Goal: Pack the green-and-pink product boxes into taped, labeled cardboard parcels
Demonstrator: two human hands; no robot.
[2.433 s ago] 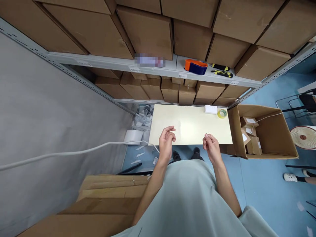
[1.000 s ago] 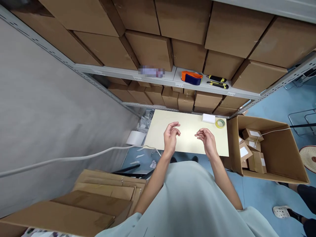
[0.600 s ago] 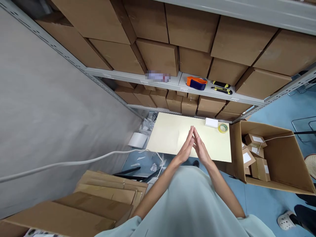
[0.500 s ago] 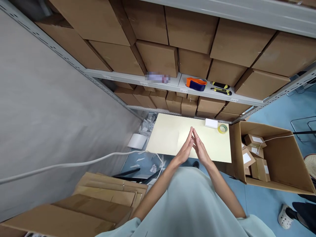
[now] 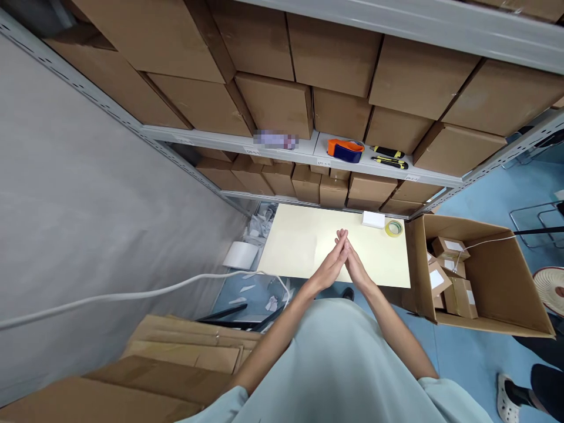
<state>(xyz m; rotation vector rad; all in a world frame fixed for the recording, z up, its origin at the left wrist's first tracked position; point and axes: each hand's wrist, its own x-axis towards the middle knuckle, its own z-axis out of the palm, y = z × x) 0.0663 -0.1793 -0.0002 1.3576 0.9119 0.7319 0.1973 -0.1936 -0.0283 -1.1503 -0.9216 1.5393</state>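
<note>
Together | left hand (image 5: 329, 267) | right hand (image 5: 356, 270) | fingers (image 5: 342, 236) extended — mutually touching

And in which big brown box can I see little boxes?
The open carton right of the table: white-labelled little boxes show inside. The shelf boxes show no contents.

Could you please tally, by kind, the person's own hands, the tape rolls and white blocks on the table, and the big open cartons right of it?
Hands: 2 (left hand, right hand)
Tape roll: 1
White block: 1
Big open carton: 1
Total: 5
</note>
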